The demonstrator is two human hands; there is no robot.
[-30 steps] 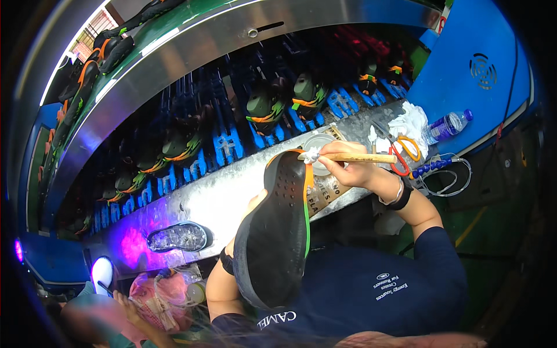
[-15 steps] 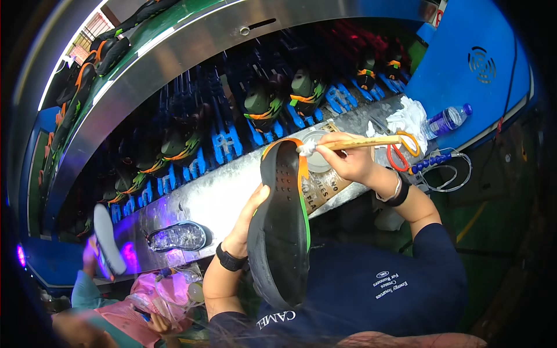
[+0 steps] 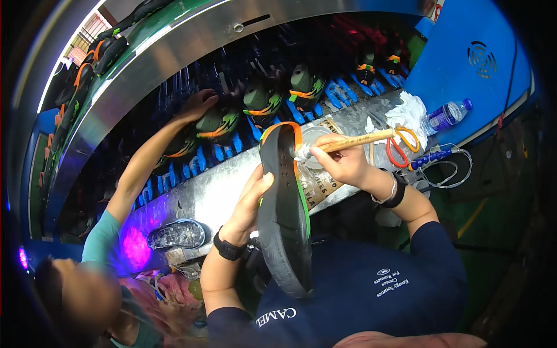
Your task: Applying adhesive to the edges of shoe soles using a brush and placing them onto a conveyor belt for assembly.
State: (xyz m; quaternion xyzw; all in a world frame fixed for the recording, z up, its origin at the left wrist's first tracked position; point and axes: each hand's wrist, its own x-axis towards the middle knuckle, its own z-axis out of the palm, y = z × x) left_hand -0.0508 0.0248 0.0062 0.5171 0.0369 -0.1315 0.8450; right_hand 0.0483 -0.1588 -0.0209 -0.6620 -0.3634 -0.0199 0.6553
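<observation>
My left hand (image 3: 250, 203) holds a long black shoe sole (image 3: 284, 232) by its left side, thumb against the edge. Orange trim runs around its far end and green down its right side; several small holes dot the dark face. My right hand (image 3: 342, 159) grips a light wooden-handled brush (image 3: 368, 138), its whitish tip at the sole's upper right edge. Behind the right hand, a round pale dish (image 3: 315, 137) sits on the bench, partly covered.
Shoes (image 3: 261, 104) on blue holders line the machine (image 3: 174, 46). Scissors with red and orange handles (image 3: 403, 145), white cloth (image 3: 408, 115) and a bottle (image 3: 449, 117) lie at right. A dark sole (image 3: 177, 235) rests on the metal bench (image 3: 217, 185). A co-worker's arm (image 3: 142, 159) reaches in from the left.
The co-worker has leaned in, arm now stretched to the shoes; the sole that was in that person's hand is gone from view. My brush tip has shifted slightly along the edge.
</observation>
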